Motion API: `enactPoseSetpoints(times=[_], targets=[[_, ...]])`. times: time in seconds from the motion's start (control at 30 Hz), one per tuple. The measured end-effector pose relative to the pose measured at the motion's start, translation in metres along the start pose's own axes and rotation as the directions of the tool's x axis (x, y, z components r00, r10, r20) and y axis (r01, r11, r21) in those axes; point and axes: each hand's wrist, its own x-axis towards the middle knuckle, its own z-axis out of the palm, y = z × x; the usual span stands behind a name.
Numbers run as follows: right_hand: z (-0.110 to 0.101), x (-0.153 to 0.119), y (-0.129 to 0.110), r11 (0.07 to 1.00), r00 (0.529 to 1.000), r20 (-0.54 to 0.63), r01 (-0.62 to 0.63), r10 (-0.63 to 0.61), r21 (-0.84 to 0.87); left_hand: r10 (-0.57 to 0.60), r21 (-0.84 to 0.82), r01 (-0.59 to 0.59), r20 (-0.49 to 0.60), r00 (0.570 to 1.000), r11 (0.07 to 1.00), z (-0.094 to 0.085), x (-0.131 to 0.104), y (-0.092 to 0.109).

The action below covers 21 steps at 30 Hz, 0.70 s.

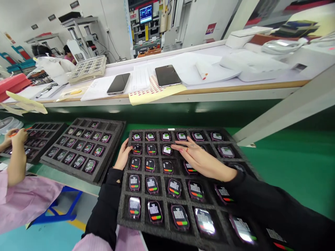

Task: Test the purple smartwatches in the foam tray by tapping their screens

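Green bench surface stretches under my hands, with a white shelf beyond them carrying two phones (119, 83) and a sheet of red dot stickers (154, 91). My left hand (123, 156) curls around the left edge of the black foam tray (125, 195), thumb on top, gripping the foam. My right hand (201, 161) lies flat and open over the tray's upper middle, fingers stretched left, with the fingertips (176, 148) just beside a smartwatch (166, 150) in the second row; it grasps nothing. Every pocket I can see in this tray holds a watch body with its screen lit, showing green or red bars.

Left of my left hand sits a second foam tray (86, 150), partly filled, with its far row mostly empty. Further left, a co-worker's hand (16, 136) in a pink smock works over a third tray (39, 139).

I judge the step in hand to be checking or touching the screens row by row while the left hand steadies the tray. The next move, as I read it, calls for a light, precise press on the watch at the fingertips, keeping the sleeve clear of the nearer rows so no screen is triggered by accident.
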Motion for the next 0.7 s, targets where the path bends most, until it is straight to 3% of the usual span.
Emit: enactPoseSetpoints(times=[0.17, 0.3, 0.5, 0.7], targets=[[0.011, 0.002, -0.002, 1.0, 1.0, 0.024, 0.012, -0.012, 0.013, 0.086, 0.174, -0.089, 0.021, 0.996, 0.981, -0.001, -0.003, 0.005], [0.018, 0.009, -0.003, 0.999, 0.999, 0.029, 0.035, -0.035, 0.013, 0.146, 0.406, -0.19, 0.137, 0.98, 0.894, -0.007, -0.009, 0.028], [0.021, 0.015, -0.003, 0.998, 0.997, 0.036, 0.063, -0.063, -0.001, 0.03, 0.695, -0.293, 0.363, 0.931, 0.656, -0.007, -0.005, 0.066], [0.007, 0.011, -0.008, 0.999, 0.999, -0.018, 0.043, -0.043, 0.017, -0.079, 0.786, -0.426, 0.509, 0.857, 0.449, -0.001, 0.014, 0.09]])
